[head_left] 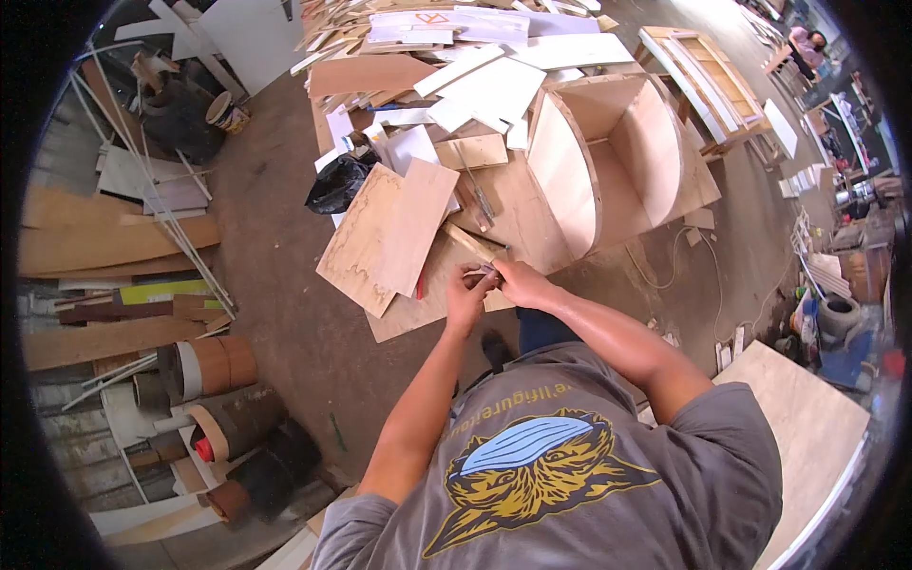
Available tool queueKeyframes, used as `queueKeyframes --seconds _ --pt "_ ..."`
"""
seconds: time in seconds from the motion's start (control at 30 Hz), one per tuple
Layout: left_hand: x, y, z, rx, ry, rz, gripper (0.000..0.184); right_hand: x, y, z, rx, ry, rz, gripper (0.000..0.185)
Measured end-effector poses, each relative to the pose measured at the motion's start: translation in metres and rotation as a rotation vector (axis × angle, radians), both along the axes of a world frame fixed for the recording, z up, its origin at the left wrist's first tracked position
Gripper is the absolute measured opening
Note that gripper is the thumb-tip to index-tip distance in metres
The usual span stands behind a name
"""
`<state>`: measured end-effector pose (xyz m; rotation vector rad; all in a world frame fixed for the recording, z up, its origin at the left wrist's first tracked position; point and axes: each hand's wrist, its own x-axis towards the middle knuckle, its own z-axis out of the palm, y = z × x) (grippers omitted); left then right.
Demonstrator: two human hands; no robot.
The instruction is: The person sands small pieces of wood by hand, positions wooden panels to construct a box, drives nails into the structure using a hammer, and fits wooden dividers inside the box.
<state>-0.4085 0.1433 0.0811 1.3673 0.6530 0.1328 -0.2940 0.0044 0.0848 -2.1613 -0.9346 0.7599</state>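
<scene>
Just over the front edge of a plywood work surface [546, 223], my two hands are close together. My left hand [467, 293] is closed, its fingertips pinched around something small and dark that I cannot make out. Beside it, my right hand [522, 283] is closed around the near end of a pale wooden stick [467, 243]. Two thin wood panels [418, 223] overlap to the left of the stick. Beyond it lies a metal tool [480, 204]. A curved plywood box frame [617, 171] stands to the right.
Wood offcuts and white boards [489, 85] are piled at the back. A black plastic bag [339, 183] sits at the left edge. Boards and rolled sheets [223, 368] line the far left. A wooden frame [708, 81] and another person [807, 47] are at the upper right.
</scene>
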Motion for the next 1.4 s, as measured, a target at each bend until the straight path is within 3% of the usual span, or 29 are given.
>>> queueKeyframes --seconds 0.1,0.17,0.33,0.4,0.53,0.57,0.63,0.7,0.73,0.8,0.93,0.97,1.07,1.13,1.23,1.33,1.4 --pt "-0.023 0.009 -0.013 0.12 0.159 -0.053 0.059 -0.004 -0.003 -0.025 -0.147 0.048 -0.183 0.038" --pt "-0.034 0.018 -0.048 0.101 0.243 -0.058 0.055 0.006 -0.005 -0.056 -0.251 0.005 -0.263 0.044" --pt "-0.035 0.024 -0.067 0.157 0.422 -0.143 0.057 0.011 -0.001 -0.075 -0.455 0.069 -0.377 0.058" --pt "-0.036 0.02 -0.099 0.169 0.425 -0.158 0.06 0.006 0.008 -0.091 -0.459 0.092 -0.481 0.058" --pt "-0.023 0.005 -0.101 0.151 0.373 -0.169 0.061 -0.011 0.011 -0.116 -0.371 -0.08 -0.509 0.053" --pt "-0.021 0.002 -0.103 0.15 0.37 -0.166 0.058 -0.012 0.005 -0.119 -0.344 0.061 -0.526 0.05" --pt "-0.019 0.0 -0.116 0.055 0.398 -0.174 0.052 -0.014 -0.004 -0.113 -0.279 0.336 -0.556 0.045" --pt "-0.017 0.006 -0.126 -0.13 0.456 -0.19 0.048 -0.019 -0.016 -0.094 -0.218 0.4 -0.566 0.045" --pt "-0.012 0.0 -0.104 -0.188 0.442 -0.145 0.05 -0.021 -0.022 -0.081 -0.187 0.429 -0.567 0.045" --pt "-0.008 -0.023 -0.063 -0.305 0.413 -0.056 0.053 -0.031 -0.036 -0.061 -0.162 0.26 -0.507 0.047" --pt "-0.007 -0.055 -0.071 -0.422 0.357 -0.026 0.055 -0.056 -0.061 0.008 0.038 0.176 -0.4 0.046" --pt "-0.012 -0.057 -0.067 -0.496 0.331 -0.063 0.053 -0.064 -0.07 -0.007 0.265 0.113 -0.378 0.034" --pt "-0.015 -0.075 -0.004 -0.712 0.318 -0.076 0.049 -0.074 -0.099 0.036 0.455 0.563 -0.624 0.026" --pt "-0.021 -0.081 0.007 -0.952 0.273 -0.134 0.051 -0.08 -0.117 0.053 0.4 0.339 -0.549 0.022" --pt "-0.027 -0.098 0.018 -1.125 0.234 -0.219 0.049 -0.104 -0.126 0.079 0.636 -0.214 -0.332 0.029" --pt "-0.04 -0.124 0.036 -1.103 0.207 -0.265 0.044 -0.119 -0.139 0.102 0.412 -0.372 -0.193 0.034" --pt "-0.047 -0.141 0.042 -1.124 0.196 -0.324 0.042 -0.119 -0.146 0.105 0.458 -0.353 -0.301 0.035"
